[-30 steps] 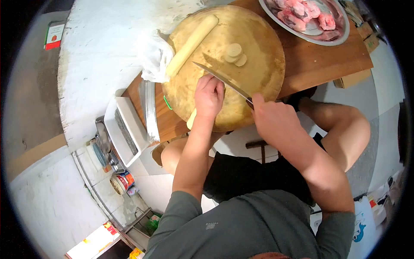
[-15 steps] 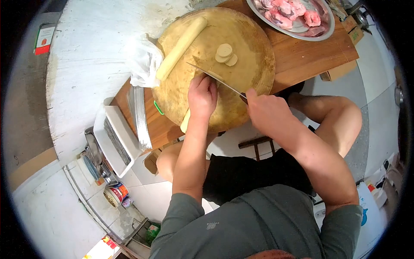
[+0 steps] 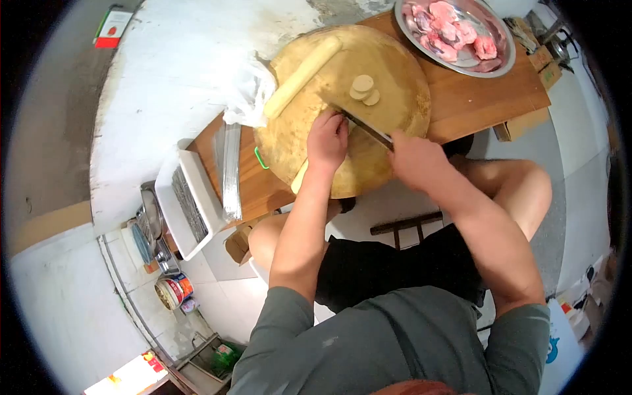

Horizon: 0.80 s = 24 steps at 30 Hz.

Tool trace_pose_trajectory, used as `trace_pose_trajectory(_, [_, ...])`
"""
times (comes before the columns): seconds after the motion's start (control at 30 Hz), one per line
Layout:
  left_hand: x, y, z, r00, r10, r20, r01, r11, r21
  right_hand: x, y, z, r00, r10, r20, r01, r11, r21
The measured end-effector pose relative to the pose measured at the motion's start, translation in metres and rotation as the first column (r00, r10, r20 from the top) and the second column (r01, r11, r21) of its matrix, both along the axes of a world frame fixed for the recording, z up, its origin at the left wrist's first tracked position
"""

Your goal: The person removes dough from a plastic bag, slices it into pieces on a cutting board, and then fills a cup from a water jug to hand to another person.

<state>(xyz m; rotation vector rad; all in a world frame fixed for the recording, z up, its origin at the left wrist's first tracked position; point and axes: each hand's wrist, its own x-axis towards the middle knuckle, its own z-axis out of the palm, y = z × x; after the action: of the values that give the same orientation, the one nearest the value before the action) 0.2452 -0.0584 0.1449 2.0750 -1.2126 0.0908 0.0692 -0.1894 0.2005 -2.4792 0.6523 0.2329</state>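
A knife [image 3: 368, 128] is held by its handle in my right hand [image 3: 419, 160], its blade reaching left across the round wooden board [image 3: 401, 99] to my left hand. My left hand [image 3: 328, 139] has its fingers curled down on a pale yellow root piece [image 3: 300, 176], which is mostly hidden beneath the hand and shows at the board's lower edge. A long peeled piece [image 3: 303, 76] lies at the board's upper left. Several round slices [image 3: 363, 88] sit together right of centre, just above the blade.
A metal bowl [image 3: 511, 64] of raw meat stands at the upper right of the wooden table [image 3: 487, 99]. On the left are a plastic bag [image 3: 249, 95], a bundle of metal skewers [image 3: 230, 171] and a white tray [image 3: 212, 214] holding more skewers.
The view has shifted, so the board and table appear slightly right and lower. The knife blade now shows a darker face and its tip is blurred. Both hands keep their grips.
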Motion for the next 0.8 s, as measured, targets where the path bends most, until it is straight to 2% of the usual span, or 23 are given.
trace_pose_trajectory(0.03, [0.0,0.003,0.003,1.0,-0.006,-0.021,0.006,1.0,-0.004,0.001,-0.004,-0.001,1.0,-0.018,-0.002,0.019,0.999,0.038])
trace_pose_trajectory(0.07, [0.002,0.005,0.005,1.0,-0.012,-0.005,0.012,0.999,0.038,0.004,-0.014,-0.011,0.997,-0.079,0.018,0.074,0.979,0.188])
trace_pose_trajectory(0.1, [0.001,0.007,0.005,1.0,-0.011,0.005,0.01,0.999,0.047,0.006,-0.02,-0.007,0.983,-0.182,-0.039,0.18,0.873,0.453])
trace_pose_trajectory(0.13, [0.0,0.007,0.004,1.0,-0.009,0.017,0.008,0.999,0.051,0.008,-0.028,0.004,0.958,-0.26,-0.123,0.273,0.688,0.672])
trace_pose_trajectory(0.17, [0.001,0.006,0.004,0.999,-0.009,0.032,0.007,0.998,0.056,0.011,-0.034,0.012,0.925,-0.307,-0.225,0.348,0.441,0.827])
trace_pose_trajectory(0.2, [-0.001,0.006,0.006,0.998,-0.009,0.056,0.006,0.998,0.057,0.01,-0.034,0.016,0.879,-0.397,-0.264,0.383,0.26,0.886])
trace_pose_trajectory(0.3, [-0.008,0.007,0.007,1.0,-0.002,0.014,0.002,1.0,0.006,0.016,-0.048,0.008,0.783,-0.418,-0.461,0.458,-0.115,0.882])
trace_pose_trajectory(0.47, [-0.009,0.008,0.006,0.999,0.046,0.0,-0.046,0.999,0.01,0.012,-0.052,-0.004,0.787,-0.402,-0.468,0.291,-0.427,0.856])
trace_pose_trajectory(0.6, [-0.008,0.009,0.003,0.998,0.056,-0.008,-0.056,0.998,-0.017,0.002,-0.058,0.009,0.786,-0.441,-0.434,0.245,-0.421,0.873])
trace_pose_trajectory(0.7, [-0.008,0.008,0.006,0.998,0.059,-0.024,-0.06,0.998,-0.028,-0.002,-0.052,0.028,0.781,-0.524,-0.34,0.397,-0.004,0.918])
trace_pose_trajectory(0.73, [-0.009,0.008,0.006,0.998,0.063,-0.026,-0.064,0.997,-0.032,-0.006,-0.054,0.024,0.845,-0.487,-0.222,0.359,0.208,0.91])
trace_pose_trajectory(0.8, [-0.009,0.009,0.006,0.997,0.07,-0.019,-0.07,0.997,-0.025,-0.013,-0.042,0.022,0.905,-0.425,0.027,0.276,0.635,0.722])
